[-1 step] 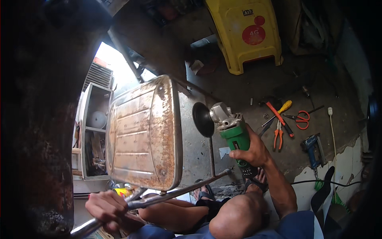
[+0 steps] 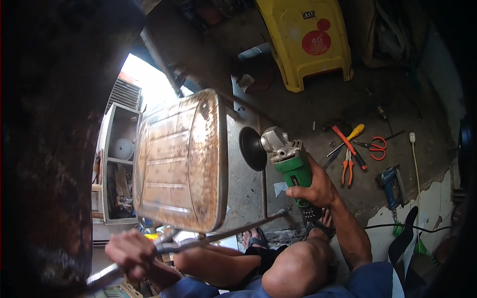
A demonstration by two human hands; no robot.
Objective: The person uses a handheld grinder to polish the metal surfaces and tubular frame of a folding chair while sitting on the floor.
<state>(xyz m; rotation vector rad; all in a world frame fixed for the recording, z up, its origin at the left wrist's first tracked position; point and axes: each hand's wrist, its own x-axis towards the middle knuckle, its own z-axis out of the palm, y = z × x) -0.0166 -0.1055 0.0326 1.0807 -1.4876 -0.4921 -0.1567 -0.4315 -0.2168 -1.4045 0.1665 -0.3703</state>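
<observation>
Green, silver-headed grinder [image 2: 294, 173] wrapped in our right hand [image 2: 316, 188], silvery metal tube [image 2: 213, 238] clasped in our left hand [image 2: 130, 252] below the rusty rectangular metal panel [image 2: 166, 161]: we should brace both.

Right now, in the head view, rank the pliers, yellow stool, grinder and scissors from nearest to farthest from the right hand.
1. Grinder: held in the right hand.
2. Pliers: on the floor, just right of it.
3. Scissors: farther right, beyond the pliers.
4. Yellow stool: top of the view.
</observation>
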